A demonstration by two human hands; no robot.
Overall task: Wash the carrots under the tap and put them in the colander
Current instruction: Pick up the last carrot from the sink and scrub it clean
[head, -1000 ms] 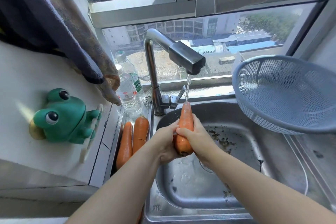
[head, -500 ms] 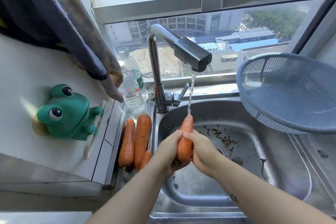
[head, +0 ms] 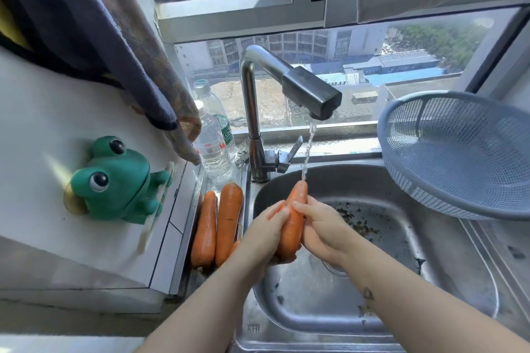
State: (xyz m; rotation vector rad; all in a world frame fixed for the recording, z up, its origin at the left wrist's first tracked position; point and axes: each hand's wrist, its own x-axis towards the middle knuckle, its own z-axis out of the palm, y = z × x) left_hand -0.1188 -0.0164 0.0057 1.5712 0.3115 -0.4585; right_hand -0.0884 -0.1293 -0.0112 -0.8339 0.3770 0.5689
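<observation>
Under the thin stream of water (head: 307, 152) falling from the tap (head: 311, 93), a carrot (head: 292, 226) stands nearly upright over the basin of the steel sink (head: 315, 304). Its upper end just meets the water and its lower end is lost between the palms. The left hand (head: 263, 235) wraps it from the left, fingers curled close together round its middle. The right hand (head: 321, 232) closes on it from the other side, fingertips pressed to the orange skin a little below the wet top. Both hands clamp this one carrot, so it hangs clear of the metal beneath. Dark scraps (head: 358, 223) lie scattered on the basin floor just beyond the right hand. On the narrow ledge left of the sink, two spare carrots (head: 228, 221) lie side by side, touching along their length. A third bit of orange shows beside the left wrist, too hidden to make out. Behind them, near the foot of the tap, stand two clear plastic bottles (head: 212, 146). Off to the right, well apart from the hands, the blue-grey mesh colander (head: 459, 157) sits tilted at the sink's edge, its mouth turned toward the basin. A green frog toy (head: 114, 180) perches on the white counter at the left, with a dark cloth (head: 129, 51) hanging above it. Rooftops show through the window (head: 372, 66) behind the tap.
</observation>
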